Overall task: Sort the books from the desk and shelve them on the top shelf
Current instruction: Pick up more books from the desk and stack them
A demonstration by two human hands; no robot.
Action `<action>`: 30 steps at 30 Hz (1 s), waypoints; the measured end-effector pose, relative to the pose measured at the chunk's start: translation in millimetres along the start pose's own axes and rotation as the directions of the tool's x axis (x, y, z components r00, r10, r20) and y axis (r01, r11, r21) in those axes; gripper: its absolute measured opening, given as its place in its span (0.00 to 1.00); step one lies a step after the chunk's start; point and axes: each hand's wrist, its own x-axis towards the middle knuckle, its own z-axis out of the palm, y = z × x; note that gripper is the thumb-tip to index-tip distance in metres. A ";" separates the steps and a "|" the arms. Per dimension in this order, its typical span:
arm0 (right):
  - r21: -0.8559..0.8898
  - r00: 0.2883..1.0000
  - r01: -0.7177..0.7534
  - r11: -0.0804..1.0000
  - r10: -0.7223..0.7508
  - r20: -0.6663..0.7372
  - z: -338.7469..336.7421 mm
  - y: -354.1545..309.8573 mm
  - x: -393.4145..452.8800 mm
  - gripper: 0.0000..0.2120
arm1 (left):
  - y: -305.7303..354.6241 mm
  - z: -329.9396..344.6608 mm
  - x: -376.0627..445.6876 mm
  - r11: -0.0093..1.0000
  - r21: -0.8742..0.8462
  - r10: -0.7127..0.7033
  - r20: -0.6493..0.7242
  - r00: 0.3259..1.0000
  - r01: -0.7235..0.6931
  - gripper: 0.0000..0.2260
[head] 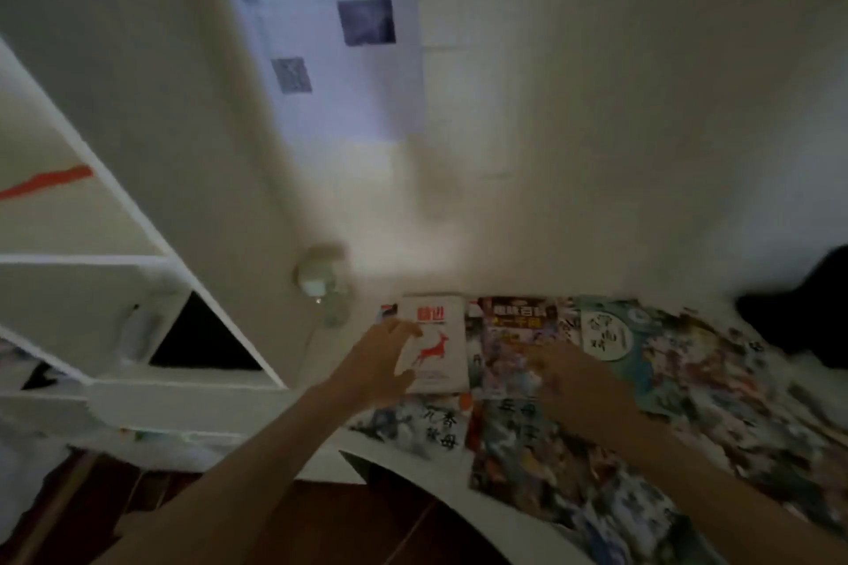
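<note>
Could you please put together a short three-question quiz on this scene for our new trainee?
1. True or false: the left hand is at the left edge of the white book with the red deer.
2. Which book lies nearest the right hand?
A. the white book
B. the dark book with yellow lettering
C. a book on the shelf
3. Fill in: the teal book lies to the ____ of the dark book.

Key:
1. True; its grip looks unfinished.
2. B
3. right
</note>
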 end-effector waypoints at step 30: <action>0.205 0.790 -0.553 0.807 0.587 -0.180 73.6 134.1 5.8 0.16 | 56.0 182.2 192.2 0.915 -0.046 -0.388 0.168 0.906 0.400 0.57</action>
